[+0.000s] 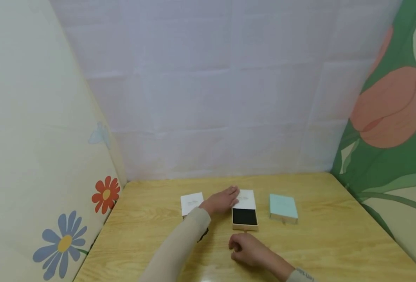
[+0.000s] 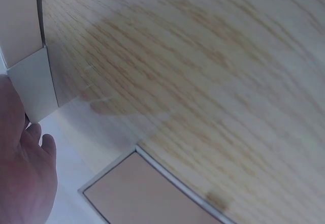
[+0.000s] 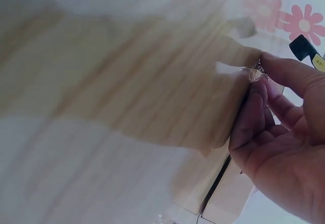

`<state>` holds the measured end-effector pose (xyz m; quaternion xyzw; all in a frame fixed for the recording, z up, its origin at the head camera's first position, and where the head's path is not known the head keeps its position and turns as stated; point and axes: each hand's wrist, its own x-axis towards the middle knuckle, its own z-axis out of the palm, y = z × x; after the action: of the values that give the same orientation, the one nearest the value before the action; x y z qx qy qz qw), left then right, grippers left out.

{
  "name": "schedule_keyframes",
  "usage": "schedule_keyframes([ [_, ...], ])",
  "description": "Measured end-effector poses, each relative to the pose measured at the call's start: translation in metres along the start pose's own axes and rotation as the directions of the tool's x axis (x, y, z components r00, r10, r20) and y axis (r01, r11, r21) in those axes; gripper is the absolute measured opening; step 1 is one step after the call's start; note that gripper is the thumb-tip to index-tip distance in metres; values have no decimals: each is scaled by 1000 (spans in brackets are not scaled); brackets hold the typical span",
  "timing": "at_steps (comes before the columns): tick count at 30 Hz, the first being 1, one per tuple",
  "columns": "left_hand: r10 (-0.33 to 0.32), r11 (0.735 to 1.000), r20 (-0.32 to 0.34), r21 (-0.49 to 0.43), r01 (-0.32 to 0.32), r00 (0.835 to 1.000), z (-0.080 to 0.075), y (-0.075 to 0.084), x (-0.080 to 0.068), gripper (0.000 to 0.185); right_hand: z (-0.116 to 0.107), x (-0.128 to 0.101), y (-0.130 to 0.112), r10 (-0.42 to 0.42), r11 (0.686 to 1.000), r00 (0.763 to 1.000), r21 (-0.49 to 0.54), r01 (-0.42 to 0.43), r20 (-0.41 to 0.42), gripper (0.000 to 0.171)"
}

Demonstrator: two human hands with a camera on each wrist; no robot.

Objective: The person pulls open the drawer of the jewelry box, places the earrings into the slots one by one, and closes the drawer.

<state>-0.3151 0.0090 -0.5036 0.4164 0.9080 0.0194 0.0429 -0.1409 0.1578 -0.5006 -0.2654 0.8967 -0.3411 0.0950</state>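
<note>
On the wooden table (image 1: 334, 243) lies a drawer-style box: a white sleeve (image 1: 247, 199) with a black-lined tray (image 1: 244, 216) pulled out toward me. My left hand (image 1: 222, 200) rests flat on the sleeve with its fingers straight; the left wrist view shows that hand (image 2: 25, 178) at the lower left edge. My right hand (image 1: 244, 248) sits just in front of the tray with its fingers curled. In the right wrist view the thumb and forefinger of this hand (image 3: 260, 74) pinch a small shiny item (image 3: 258, 67), too blurred to identify.
A small white box (image 1: 191, 203) lies left of my left hand, and a mint box (image 1: 283, 207) lies right of the drawer box. Patterned fabric walls close the table in at the left, back and right.
</note>
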Motion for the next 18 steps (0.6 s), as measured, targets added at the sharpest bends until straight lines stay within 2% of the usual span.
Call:
schedule_keyframes([
  [4, 2, 1000, 0, 11, -2, 1000, 2, -1, 0, 60, 1, -1, -2, -1, 1000, 1000, -24, 1, -31, 15],
  [9, 1, 1000, 4, 25, -1, 1000, 6, -3, 2, 60, -1, -1, -4, 15, 1000, 1000, -21, -16, -23, 15],
  [18, 3, 1000, 17, 17, -4, 1000, -1, 1, -1, 60, -5, -1, -6, 72, 996, 997, -47, -73, -24, 8],
])
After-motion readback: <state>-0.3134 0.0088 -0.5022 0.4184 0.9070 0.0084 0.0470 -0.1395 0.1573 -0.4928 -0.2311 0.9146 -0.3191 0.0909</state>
